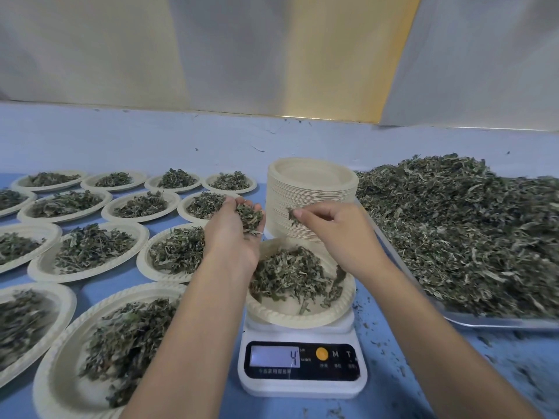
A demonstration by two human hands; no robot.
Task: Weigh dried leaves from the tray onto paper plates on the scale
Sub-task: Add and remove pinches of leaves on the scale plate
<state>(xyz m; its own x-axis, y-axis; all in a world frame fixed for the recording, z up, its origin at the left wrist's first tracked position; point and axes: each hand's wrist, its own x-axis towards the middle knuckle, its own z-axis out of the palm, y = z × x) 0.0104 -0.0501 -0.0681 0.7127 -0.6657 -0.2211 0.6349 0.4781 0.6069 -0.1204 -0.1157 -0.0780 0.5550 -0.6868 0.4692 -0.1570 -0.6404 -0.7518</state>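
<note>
A white digital scale [302, 385] stands at the centre front, its display showing 4. On it sits a paper plate [290, 313] with a heap of dried leaves [287, 273]. My left hand [233, 231] hovers above the plate's left side, palm up and cupped round a clump of leaves. My right hand [335, 231] hangs over the plate's far side and pinches a few leaves between thumb and fingertips. The metal tray [496, 323] at the right carries a big pile of dried leaves [462, 231].
A tall stack of empty paper plates [311, 201] stands just behind the scale. Several leaf-filled plates [90, 249] cover the blue table [393, 388] at the left. Leaf crumbs lie scattered right of the scale. A wall rises behind.
</note>
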